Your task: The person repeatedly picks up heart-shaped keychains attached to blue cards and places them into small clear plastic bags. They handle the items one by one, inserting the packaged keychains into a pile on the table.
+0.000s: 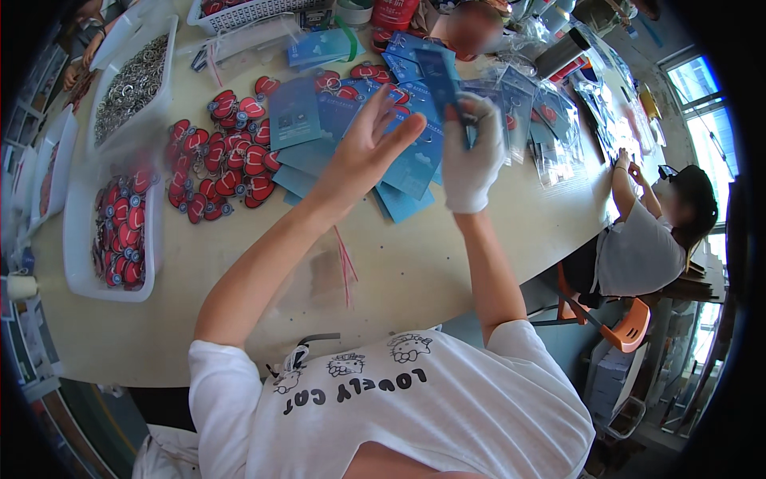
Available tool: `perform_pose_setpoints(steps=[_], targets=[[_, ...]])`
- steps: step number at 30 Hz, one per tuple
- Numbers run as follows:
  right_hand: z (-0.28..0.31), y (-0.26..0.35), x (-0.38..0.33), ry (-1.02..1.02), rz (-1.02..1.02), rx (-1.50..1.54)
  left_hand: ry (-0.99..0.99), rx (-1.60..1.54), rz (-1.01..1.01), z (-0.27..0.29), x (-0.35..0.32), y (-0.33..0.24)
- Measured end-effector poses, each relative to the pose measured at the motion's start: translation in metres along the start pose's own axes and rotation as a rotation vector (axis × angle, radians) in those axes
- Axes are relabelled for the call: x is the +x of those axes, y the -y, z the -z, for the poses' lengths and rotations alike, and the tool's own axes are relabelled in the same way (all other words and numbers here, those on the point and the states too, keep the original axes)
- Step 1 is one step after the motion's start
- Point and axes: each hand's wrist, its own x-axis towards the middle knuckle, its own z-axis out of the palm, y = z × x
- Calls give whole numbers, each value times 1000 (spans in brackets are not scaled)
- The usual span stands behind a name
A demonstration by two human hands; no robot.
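My right hand (476, 156), in a white glove with bare fingertips, grips a blue card (435, 76) that stands tilted above the table. Just left of it, my bare left hand (365, 148) is raised with thumb and fingers apart, holding nothing that I can see. Beneath both hands, blue printed cards (411, 168) lie in an overlapping spread. Close by on the left is a loose heap of red key rings with small blue round tags (231, 164). Some of the same red pieces show among the cards.
On the left stand a white bin (148, 287) of red key rings and another bin (97, 120) of metal rings. Clear-bagged cards (558, 164) lie to the right, near a dark flask (562, 54). Pink strips (345, 267) rest in front. A seated person (638, 247) works at the right.
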Motion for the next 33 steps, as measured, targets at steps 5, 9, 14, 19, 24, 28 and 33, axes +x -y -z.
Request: perform_pose_setpoints(steps=[5,9,14,19,24,28,33], targets=[[-10,40,-36,399,253,38,-205,-433,194,11,-7,6],[22,24,-44,335,221,232,-104,-455,69,42,-13,-16],[4,22,-47,507,-650,644,-98,-414,161,61,-23,-40],[-4,55,-60,759,-957,924,-180,-248,155,60,-36,-48],[-26,57,-84,498,-1113,1054,-191,2,16,58,-52,-40],[3,26,-76,214,-683,728,-6,1016,25,80,-108,-42],[19,0,-78,211,-707,665,128,1378,100,92,-153,-2]])
